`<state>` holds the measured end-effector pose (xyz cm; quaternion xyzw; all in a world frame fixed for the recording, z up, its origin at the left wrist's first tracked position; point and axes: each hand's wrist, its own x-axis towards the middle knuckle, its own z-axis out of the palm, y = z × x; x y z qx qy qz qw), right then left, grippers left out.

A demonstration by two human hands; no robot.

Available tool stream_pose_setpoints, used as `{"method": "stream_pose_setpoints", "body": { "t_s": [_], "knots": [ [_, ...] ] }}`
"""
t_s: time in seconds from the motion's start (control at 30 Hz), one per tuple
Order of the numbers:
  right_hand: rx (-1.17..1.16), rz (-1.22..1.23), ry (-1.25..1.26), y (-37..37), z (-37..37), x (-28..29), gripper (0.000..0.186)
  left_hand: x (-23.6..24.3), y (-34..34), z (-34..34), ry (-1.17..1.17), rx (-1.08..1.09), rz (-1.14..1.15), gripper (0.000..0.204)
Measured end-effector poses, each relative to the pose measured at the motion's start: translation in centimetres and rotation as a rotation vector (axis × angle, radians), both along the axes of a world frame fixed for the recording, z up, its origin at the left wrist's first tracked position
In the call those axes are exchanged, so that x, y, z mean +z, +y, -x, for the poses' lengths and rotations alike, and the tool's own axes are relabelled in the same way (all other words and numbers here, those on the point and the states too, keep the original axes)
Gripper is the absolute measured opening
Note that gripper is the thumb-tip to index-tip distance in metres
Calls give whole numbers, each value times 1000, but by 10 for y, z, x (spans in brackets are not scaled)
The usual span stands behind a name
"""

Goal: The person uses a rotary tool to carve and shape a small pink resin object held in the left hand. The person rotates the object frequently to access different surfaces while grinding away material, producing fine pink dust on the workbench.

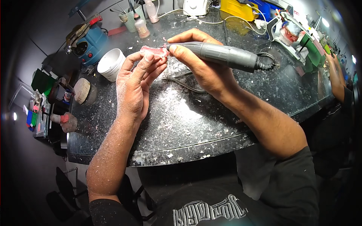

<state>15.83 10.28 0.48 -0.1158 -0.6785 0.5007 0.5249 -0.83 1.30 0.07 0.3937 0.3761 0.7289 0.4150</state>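
Observation:
My left hand [137, 83] pinches a pink, irregular moulded piece [154, 51] between its thumb and fingers, with white dust over the hand and forearm. My right hand [198, 67] grips a grey rotary handpiece [226, 55] with a coiled cord, and its nose meets the right end of the pink piece, where small pink shreds show. Beneath my hands lies the dark worktop [196, 135], strewn with white dust and chips; a dark curved cord or tool [179, 83] lies on it, partly hidden.
A white tub [108, 64], pale moulds [82, 89] and a blue machine [88, 45] stand left. Bottles [142, 29], a tool cup and yellow trays [237, 9] line the back. Another person's arm [335, 79] shows at the right, beside cluttered equipment.

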Motion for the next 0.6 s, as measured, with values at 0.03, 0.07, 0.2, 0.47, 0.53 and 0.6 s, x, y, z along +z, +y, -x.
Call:
{"method": "stream_pose_setpoints", "body": {
  "t_s": [0.03,0.07,0.2,0.47,0.53,0.6],
  "knots": [
    [1,-9,4,1,0,0,22,0,0,0,-1,-4,-2,22],
    [7,-2,5,1,0,-1,21,0,0,0,-1,-8,-3,22],
    [43,30,-53,-1,-4,3,21,-2,0,2,-3,-21,-2,21],
    [9,-26,-37,1,-2,1,20,0,0,0,-19,-29,1,18],
    [-36,-74,21,2,4,-4,22,-1,0,0,-25,-34,-8,17],
    [-16,-70,32,2,4,-4,22,-2,0,0,-23,-32,-13,16]
  ]
}}
